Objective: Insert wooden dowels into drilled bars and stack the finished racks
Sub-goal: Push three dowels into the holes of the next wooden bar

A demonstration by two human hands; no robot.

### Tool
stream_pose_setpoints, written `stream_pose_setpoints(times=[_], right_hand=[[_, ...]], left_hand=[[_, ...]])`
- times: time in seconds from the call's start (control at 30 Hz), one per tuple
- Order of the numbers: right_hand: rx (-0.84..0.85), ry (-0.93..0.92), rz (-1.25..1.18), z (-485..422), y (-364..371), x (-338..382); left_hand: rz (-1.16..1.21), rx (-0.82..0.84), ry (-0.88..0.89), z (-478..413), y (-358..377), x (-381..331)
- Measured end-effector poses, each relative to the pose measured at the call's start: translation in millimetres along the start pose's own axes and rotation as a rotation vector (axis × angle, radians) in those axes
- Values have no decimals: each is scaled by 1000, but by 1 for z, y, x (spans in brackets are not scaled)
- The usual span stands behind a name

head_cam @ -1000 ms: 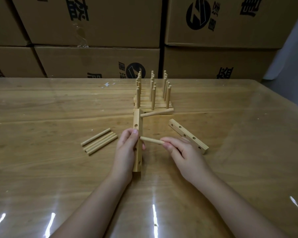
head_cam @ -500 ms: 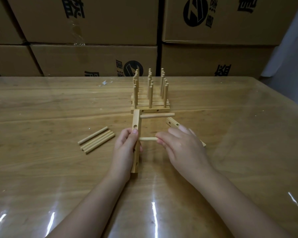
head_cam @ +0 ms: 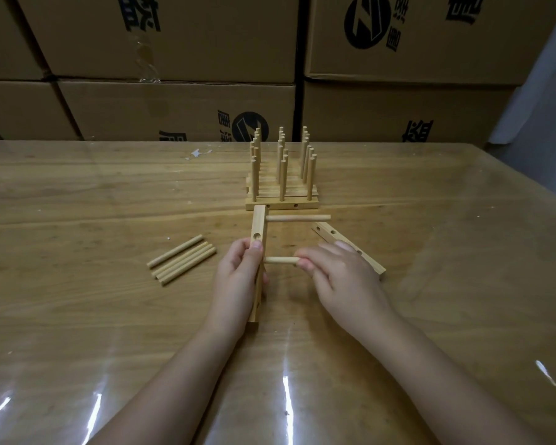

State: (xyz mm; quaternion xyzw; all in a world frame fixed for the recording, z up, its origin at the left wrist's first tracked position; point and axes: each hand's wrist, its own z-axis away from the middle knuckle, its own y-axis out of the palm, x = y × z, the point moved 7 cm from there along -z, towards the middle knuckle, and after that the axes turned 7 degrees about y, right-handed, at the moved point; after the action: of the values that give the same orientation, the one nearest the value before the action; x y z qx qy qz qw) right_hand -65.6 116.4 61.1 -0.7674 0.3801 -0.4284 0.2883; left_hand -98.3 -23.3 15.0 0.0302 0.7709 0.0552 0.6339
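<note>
Pale wood, the drilled bar sits near the middle of the table, straight ahead of the person. Its long axis runs away from the person, and its far end points at the stack of finished racks. One open hole shows on its upper face, just beyond the left thumb.

Two dowels stick out of the bar's right side, both lying crosswise and pointing right. The far dowel stands free near the bar's far end. The near dowel enters the bar at about mid-length.

The left hand grasps the bar round its middle, thumb on top and fingers curled behind. The right hand pinches the free end of the near dowel between its fingertips.

A second drilled bar lies flat to the right, angled from far-left to near-right, partly under the right hand; several holes show along it.

To the left lies a bundle of loose dowels, at least four, side by side and slanting toward the far right.

In the stack, each rack carries three upright dowels, forming three rows; the number of racks is hard to count.

The table is wooden under a glossy clear film. Printed cardboard boxes stand behind it, two rows high.
</note>
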Motion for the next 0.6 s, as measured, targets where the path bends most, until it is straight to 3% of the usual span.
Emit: stream_pose_setpoints(times=[0.33, 0.47, 0.6], right_hand=[[116, 57, -88, -6, 1, -3], [31, 110, -290, -5, -9, -9], [-74, 298, -440, 3, -4, -34]], left_hand=[[15, 28, -55, -5, -2, 7], [76, -16, -96, -8, -4, 11], [50, -31, -81, -10, -4, 10]])
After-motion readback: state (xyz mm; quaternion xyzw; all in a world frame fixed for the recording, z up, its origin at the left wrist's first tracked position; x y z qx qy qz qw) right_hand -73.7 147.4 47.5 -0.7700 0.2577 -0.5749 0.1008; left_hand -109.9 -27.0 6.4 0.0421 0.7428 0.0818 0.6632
